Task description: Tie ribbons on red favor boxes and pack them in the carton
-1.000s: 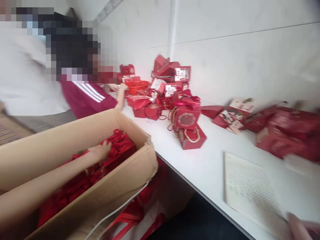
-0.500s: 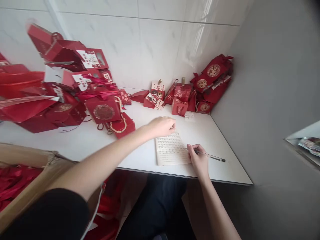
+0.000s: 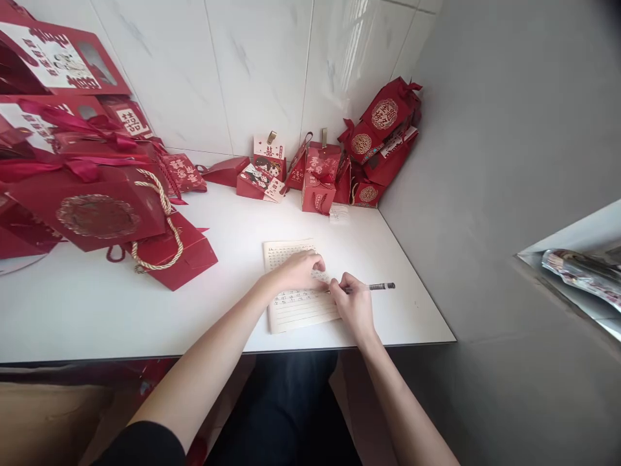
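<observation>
Cream, ruled paper sits in the middle of my view: a notebook [image 3: 295, 318] lies open on the white table [image 3: 233, 317], near its front edge, with rows of handwriting above blank lines. I have the right hand [image 3: 354, 304] closed round a dark pen [image 3: 383, 286], thumb and fingers pinched together near its point; the far end sticks out to the right, past the knuckles. The point is at the written rows, though I cannot tell whether it touches the paper. That hand comes in from the lower right, the forearm slanting up and left. I see the left hand [image 3: 298, 270] over the upper half of the page, fingers curled inward and thumb close by; whether they pinch anything I cannot tell. Its forearm slants up from the lower left, out of a black sleeve [image 3: 145, 446]. Beyond the hands, small red boxes [image 3: 320, 188] stand along the tiled wall [image 3: 262, 71], and to the left a stacked red box [image 3: 97, 207] with a twisted cord handle [image 3: 169, 239] rests well apart from the page.
</observation>
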Tool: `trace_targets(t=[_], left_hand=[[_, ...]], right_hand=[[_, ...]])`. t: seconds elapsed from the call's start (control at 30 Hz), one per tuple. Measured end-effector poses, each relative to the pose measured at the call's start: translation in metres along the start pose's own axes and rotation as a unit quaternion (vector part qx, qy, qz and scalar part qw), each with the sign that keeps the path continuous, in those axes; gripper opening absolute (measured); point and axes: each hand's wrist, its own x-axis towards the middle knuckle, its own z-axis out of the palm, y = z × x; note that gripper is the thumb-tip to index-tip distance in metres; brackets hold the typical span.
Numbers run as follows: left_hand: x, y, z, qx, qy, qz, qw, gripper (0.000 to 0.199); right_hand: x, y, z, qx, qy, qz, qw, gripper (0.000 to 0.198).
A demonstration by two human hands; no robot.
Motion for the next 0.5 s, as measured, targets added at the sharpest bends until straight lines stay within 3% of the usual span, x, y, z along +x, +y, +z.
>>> trace_targets(t=[0.5], left_hand=[[0.0008, 0.0048, 0.0036, 0.019, -0.002, -0.006, 1.0, 0.033]], right_hand=[[0.0, -0.0022, 0.0001, -0.035, 0.007, 0.001, 0.999, 0.031]])
